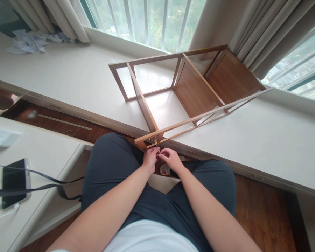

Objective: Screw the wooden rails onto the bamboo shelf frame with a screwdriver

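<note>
A wooden shelf frame lies on its side on the white window ledge, its near corner jutting over the edge toward me. Just below that corner, between my fingertips, is a thin metal rod, too small to tell whether it is a hex key or a screw. My left hand is closed in a pinch at the rod, close under the wood. From the right, my right hand pinches the rod too, thumb and forefinger together. The rod's upper end reaches the frame's corner; the exact contact is hidden.
The white ledge runs along the window, with crumpled paper at its far left. On a desk at my left lie a phone with a cable, a power strip and a dark strap. Curtains hang behind the frame.
</note>
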A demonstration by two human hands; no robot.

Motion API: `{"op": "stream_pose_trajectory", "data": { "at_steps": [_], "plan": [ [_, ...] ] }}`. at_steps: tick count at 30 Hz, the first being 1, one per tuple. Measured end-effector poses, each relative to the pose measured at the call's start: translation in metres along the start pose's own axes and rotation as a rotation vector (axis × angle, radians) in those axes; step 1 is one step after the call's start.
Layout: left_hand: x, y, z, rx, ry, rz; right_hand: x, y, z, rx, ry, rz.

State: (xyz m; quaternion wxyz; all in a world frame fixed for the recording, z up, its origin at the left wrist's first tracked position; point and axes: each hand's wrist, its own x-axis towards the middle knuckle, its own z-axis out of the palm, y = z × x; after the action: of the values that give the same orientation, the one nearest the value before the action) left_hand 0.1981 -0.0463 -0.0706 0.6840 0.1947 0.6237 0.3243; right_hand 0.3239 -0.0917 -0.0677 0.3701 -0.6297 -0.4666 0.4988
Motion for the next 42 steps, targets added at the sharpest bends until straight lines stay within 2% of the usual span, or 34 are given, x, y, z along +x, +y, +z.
{"op": "stream_pose_trajectory", "data": {
  "at_steps": [14,25,42],
  "plan": [
    [0.0,0.0,0.001,0.036,0.032,0.006,0.004,0.015,0.0,0.032,-0.028,0.026],
    [0.001,-0.001,0.001,0.041,0.036,0.019,0.003,0.017,-0.001,0.019,-0.028,0.021],
    [-0.004,0.0,0.0,0.017,-0.036,-0.011,0.001,0.014,0.0,0.06,-0.035,0.005]
  ]
}}
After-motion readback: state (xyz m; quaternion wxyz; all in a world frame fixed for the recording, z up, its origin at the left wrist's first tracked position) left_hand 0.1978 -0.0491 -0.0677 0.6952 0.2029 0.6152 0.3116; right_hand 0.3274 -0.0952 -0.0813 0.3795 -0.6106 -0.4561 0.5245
